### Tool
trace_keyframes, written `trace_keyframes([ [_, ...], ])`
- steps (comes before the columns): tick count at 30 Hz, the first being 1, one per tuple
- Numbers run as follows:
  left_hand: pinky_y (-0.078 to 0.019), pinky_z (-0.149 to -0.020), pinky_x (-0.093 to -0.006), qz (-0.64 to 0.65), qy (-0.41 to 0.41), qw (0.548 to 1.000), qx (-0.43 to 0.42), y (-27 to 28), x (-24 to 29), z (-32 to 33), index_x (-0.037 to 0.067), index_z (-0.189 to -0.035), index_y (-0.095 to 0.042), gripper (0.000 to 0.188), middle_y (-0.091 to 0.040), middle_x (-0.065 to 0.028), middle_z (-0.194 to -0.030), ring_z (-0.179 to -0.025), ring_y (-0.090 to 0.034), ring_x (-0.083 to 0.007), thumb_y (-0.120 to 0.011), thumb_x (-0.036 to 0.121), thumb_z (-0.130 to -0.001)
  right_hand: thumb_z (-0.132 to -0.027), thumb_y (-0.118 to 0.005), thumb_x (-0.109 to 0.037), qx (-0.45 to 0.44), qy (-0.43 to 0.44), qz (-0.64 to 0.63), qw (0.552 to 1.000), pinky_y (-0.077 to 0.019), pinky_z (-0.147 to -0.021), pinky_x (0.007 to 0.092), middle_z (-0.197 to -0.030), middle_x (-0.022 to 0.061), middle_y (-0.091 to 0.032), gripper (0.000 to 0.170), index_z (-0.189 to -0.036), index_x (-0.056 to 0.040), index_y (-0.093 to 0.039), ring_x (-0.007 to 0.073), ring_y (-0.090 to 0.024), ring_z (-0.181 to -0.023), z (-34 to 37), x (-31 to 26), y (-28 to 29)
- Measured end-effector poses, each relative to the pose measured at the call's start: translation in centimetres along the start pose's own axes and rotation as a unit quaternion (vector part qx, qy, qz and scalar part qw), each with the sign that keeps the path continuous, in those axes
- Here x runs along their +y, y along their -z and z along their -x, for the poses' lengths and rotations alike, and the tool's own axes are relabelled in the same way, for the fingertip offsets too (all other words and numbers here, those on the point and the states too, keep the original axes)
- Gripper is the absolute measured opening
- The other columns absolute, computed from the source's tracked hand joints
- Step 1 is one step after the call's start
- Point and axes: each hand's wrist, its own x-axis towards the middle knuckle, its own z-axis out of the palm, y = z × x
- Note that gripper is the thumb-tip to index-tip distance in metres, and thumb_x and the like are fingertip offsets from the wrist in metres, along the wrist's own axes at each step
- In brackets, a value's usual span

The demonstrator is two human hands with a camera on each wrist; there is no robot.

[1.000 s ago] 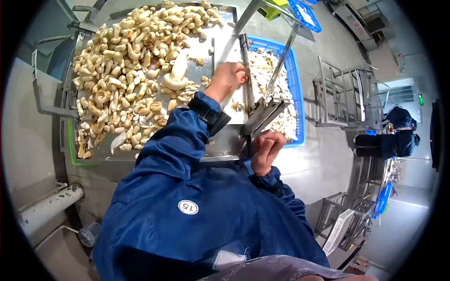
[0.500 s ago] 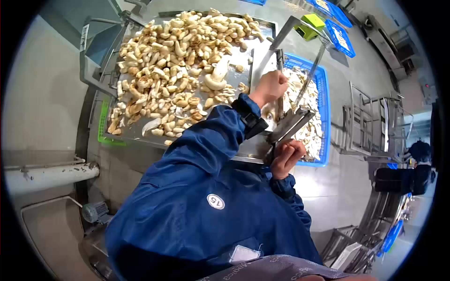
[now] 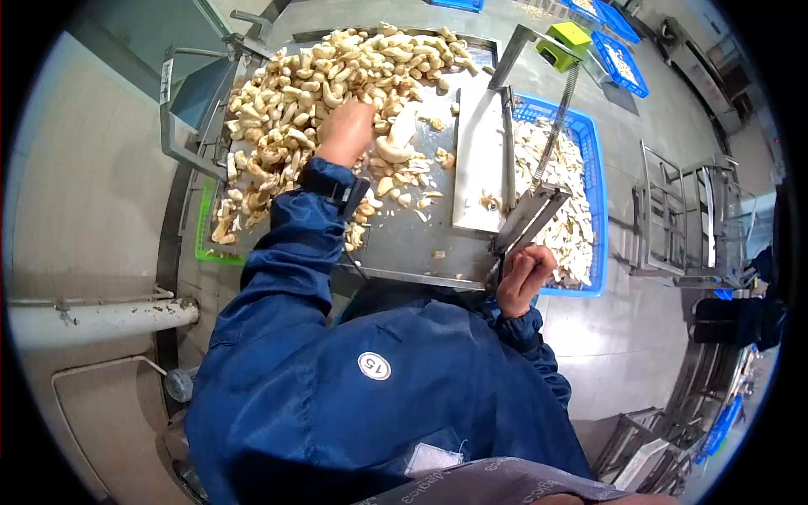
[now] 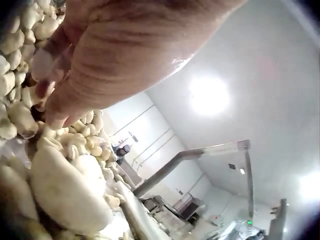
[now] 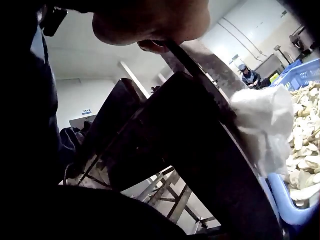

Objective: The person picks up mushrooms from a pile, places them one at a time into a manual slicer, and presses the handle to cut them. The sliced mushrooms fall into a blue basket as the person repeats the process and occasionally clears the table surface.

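Note:
My left hand [image 3: 347,133] reaches down into a heap of pale, thick-stemmed mushrooms [image 3: 295,109] on a metal table. In the left wrist view its bent fingers [image 4: 75,102] dip among the mushrooms, close by a big one [image 4: 70,192]; I cannot tell whether they hold any. My right hand [image 3: 526,273] grips the near end of a metal lever cutter [image 3: 534,215]. Dark parts of that cutter fill much of the right wrist view, below the hand [image 5: 150,22]. A white board [image 3: 480,160] lies beside the cutter, with a small scrap on it.
A blue basket [image 3: 599,202] of sliced mushrooms [image 3: 566,244] stands just right of the cutter. A metal arm with a spring [image 3: 557,126] rises over it. Metal racks [image 3: 690,219] and another person [image 3: 732,320] are off to the right. A green crate [image 3: 206,227] shows under the table's left side.
My left hand has left the white board by the cutter and moved left into the mushroom heap. The right hand stays at the cutter's near end. The head view has shifted.

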Motion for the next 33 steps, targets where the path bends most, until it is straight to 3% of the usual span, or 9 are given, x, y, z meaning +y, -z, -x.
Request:
trace_keyframes([
  [2, -0.0507, -0.085, -0.0425, 0.001, -0.05, 0.995, 0.091, -2.7, -2.6, 0.2, 0.008, -0.102, -0.071, 0.019, -0.068, -0.0156, -0.103, -0.095, -0.066, -0.0315, -0.07, 0.013, -0.084, -0.104, -0.042, -0.012, -0.011, -0.003, 0.002, 1.0, -0.0348, -0.052, 0.0224, -0.084, 0.0042, -0.045, 0.011, -0.114, -0.0093, -0.04, 0.0088, -0.039, -0.061, 0.1, -0.1, 0.2],
  [8, -0.0522, -0.079, -0.0386, 0.181, -0.007, 0.981, 0.068, -1.2, -0.6, 0.4, 0.008, -0.098, -0.071, 0.022, -0.07, -0.0138, -0.096, -0.089, -0.068, -0.029, -0.066, 0.026, -0.086, -0.103, -0.039, -0.007, -0.021, 0.007, -0.004, 1.0, -0.035, -0.052, 0.0213, -0.087, 0.0042, -0.044, 0.011, -0.114, -0.0114, -0.039, 0.0084, -0.037, -0.064, 0.1, 0.5, 0.4],
  [11, -0.0529, -0.068, -0.033, 0.379, -0.086, 0.917, 0.091, -3.1, 3.9, -0.3, 0.001, -0.094, -0.07, 0.03, -0.071, -0.0119, -0.086, -0.079, -0.069, -0.022, -0.069, 0.029, -0.084, -0.103, -0.039, -0.007, -0.01, 0.017, 0.026, 0.999, -0.035, -0.052, 0.0216, -0.086, 0.0042, -0.045, 0.011, -0.114, -0.0105, -0.039, 0.0088, -0.039, -0.063, 0.0, 0.2, 0.1],
  [12, -0.053, -0.063, -0.0307, 0.441, -0.082, 0.893, -0.023, -3.2, 6.2, -0.6, 0.0, -0.094, -0.07, 0.03, -0.07, -0.0109, -0.081, -0.073, -0.067, -0.0162, -0.069, 0.028, -0.084, -0.103, -0.039, -0.007, -0.008, 0.019, 0.028, 0.999, -0.0351, -0.052, 0.0217, -0.086, 0.0042, -0.045, 0.011, -0.114, -0.0102, -0.039, 0.0089, -0.039, -0.063, -0.1, 0.1, 0.1],
  [14, -0.0535, -0.061, -0.0298, 0.593, -0.074, 0.8, -0.052, -5.7, 10.9, -0.5, -0.001, -0.097, -0.068, 0.03, -0.069, -0.0095, -0.074, -0.064, -0.067, -0.015, -0.07, 0.027, -0.086, -0.103, -0.044, -0.012, 0.005, -0.005, 0.004, 1.0, -0.0384, -0.059, 0.0244, -0.082, 0.0047, -0.046, 0.011, -0.112, -0.0068, -0.042, 0.0106, -0.044, -0.065, 0.3, 0.2, 0.2],
  [20, -0.0557, -0.062, -0.0258, 0.463, -0.123, 0.877, 0.025, -9.8, 17.0, -1.0, -0.005, -0.102, -0.065, 0.024, -0.07, -0.0117, -0.082, -0.07, -0.068, -0.0144, -0.066, 0.017, -0.092, -0.102, -0.046, -0.009, -0.005, -0.018, 0.055, 0.998, -0.0423, -0.063, 0.0255, -0.083, 0.0054, -0.051, 0.012, -0.114, -0.0051, -0.043, 0.0112, -0.048, -0.068, 0.5, -0.3, 0.7],
  [24, -0.0561, -0.067, -0.0233, 0.553, -0.107, 0.826, -0.028, -9.4, 16.6, -0.3, -0.005, -0.109, -0.068, 0.022, -0.073, -0.0119, -0.089, -0.076, -0.068, -0.0118, -0.065, 0.008, -0.091, -0.102, -0.04, -0.006, -0.009, 0.012, 0.063, 0.998, -0.0339, -0.049, 0.0224, -0.075, 0.0034, -0.044, 0.008, -0.11, -0.0076, -0.038, 0.0086, -0.038, -0.055, 0.3, 0.3, 0.4],
  [28, -0.0548, -0.061, -0.0265, 0.587, -0.117, 0.801, 0.023, -11.1, 16.5, -0.7, -0.003, -0.097, -0.071, 0.016, -0.073, -0.0134, -0.077, -0.065, -0.07, -0.0149, -0.067, 0.007, -0.086, -0.103, -0.038, -0.008, -0.034, 0.042, 0.083, 0.995, -0.033, -0.049, 0.0221, -0.074, 0.0029, -0.044, 0.007, -0.11, -0.0084, -0.037, 0.0083, -0.038, -0.054, -1.4, -1.2, 0.2],
  [33, -0.0555, -0.066, -0.0284, 0.593, -0.087, 0.801, 0.0, -11.6, 16.9, -1.5, -0.002, -0.1, -0.071, 0.019, -0.073, -0.0158, -0.083, -0.071, -0.071, -0.0185, -0.072, 0.01, -0.085, -0.104, -0.043, -0.011, -0.011, -0.153, -0.078, 0.985, -0.0306, -0.049, 0.0198, -0.073, -0.0004, -0.044, 0.009, -0.111, -0.0059, -0.043, 0.0056, -0.036, -0.057, -9.2, -9.5, -1.2],
])
